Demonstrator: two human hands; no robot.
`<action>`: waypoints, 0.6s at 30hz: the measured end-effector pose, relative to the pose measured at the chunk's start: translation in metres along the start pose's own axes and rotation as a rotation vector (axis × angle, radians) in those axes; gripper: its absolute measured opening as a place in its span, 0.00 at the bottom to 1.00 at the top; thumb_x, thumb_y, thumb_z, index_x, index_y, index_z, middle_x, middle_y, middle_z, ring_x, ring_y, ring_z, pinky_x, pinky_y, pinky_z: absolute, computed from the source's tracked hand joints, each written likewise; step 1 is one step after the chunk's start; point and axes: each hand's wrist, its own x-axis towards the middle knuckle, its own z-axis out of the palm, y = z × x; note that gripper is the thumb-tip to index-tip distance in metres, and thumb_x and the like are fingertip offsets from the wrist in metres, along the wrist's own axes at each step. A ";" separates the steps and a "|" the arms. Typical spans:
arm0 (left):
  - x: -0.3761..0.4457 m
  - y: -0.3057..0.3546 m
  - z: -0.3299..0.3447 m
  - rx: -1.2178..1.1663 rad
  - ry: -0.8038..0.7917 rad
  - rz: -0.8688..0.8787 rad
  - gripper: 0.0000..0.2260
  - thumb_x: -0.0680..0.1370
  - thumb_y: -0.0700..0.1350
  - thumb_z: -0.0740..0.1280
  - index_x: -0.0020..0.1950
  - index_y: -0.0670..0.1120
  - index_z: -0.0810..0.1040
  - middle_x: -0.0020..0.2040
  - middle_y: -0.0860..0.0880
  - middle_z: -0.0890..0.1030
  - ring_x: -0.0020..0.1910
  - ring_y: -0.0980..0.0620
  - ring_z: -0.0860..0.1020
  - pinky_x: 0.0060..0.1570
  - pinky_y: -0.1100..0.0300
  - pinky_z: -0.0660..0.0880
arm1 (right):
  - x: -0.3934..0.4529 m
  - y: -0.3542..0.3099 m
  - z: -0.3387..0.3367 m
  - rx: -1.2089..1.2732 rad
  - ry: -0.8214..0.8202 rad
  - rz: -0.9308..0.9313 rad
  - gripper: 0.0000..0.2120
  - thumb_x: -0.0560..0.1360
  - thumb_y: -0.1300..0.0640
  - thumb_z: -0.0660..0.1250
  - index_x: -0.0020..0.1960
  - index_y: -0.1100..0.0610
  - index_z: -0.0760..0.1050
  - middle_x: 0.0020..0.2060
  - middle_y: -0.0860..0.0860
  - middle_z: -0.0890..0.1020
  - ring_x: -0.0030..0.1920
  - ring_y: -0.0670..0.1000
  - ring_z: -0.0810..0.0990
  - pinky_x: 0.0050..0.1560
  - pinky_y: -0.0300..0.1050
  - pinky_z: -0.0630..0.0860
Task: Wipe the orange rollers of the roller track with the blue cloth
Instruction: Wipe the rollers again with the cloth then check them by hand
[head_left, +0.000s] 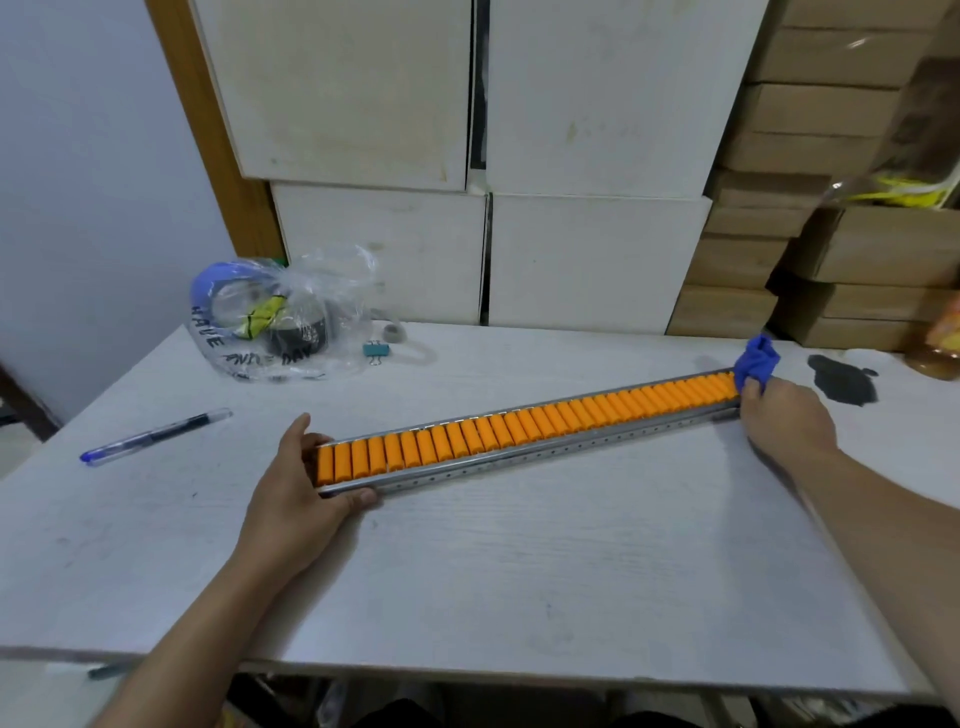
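A long metal roller track with a row of orange rollers lies slanted across the white table, low at the left and rising to the far right. My left hand grips the track's near left end, thumb behind it and fingers under its front rail. My right hand holds a bunched blue cloth against the last rollers at the far right end. The cloth sticks up above my fingers.
A blue pen lies at the left of the table. A clear plastic bag with tape rolls, a small binder clip and a grey ring sit at the back. A dark stain marks the far right. Stacked boxes stand behind.
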 end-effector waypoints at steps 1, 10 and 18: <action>0.000 0.001 0.000 0.003 0.000 -0.001 0.49 0.63 0.49 0.79 0.76 0.51 0.52 0.63 0.52 0.73 0.56 0.52 0.72 0.54 0.54 0.68 | -0.004 -0.004 -0.002 0.038 0.044 -0.010 0.19 0.81 0.54 0.52 0.41 0.66 0.72 0.36 0.62 0.75 0.37 0.60 0.72 0.37 0.48 0.66; -0.007 0.006 -0.005 -0.031 -0.019 -0.010 0.48 0.64 0.48 0.78 0.76 0.54 0.52 0.64 0.52 0.70 0.57 0.55 0.70 0.57 0.56 0.69 | -0.138 -0.153 -0.005 0.546 -0.100 -0.610 0.05 0.77 0.61 0.58 0.45 0.54 0.71 0.40 0.49 0.76 0.41 0.49 0.73 0.39 0.42 0.65; -0.006 0.007 -0.006 -0.194 0.024 -0.026 0.38 0.64 0.42 0.73 0.70 0.53 0.61 0.52 0.63 0.76 0.51 0.60 0.77 0.44 0.74 0.70 | -0.248 -0.273 0.024 0.349 -0.285 -1.094 0.24 0.74 0.63 0.63 0.69 0.65 0.68 0.67 0.62 0.73 0.67 0.61 0.68 0.70 0.49 0.60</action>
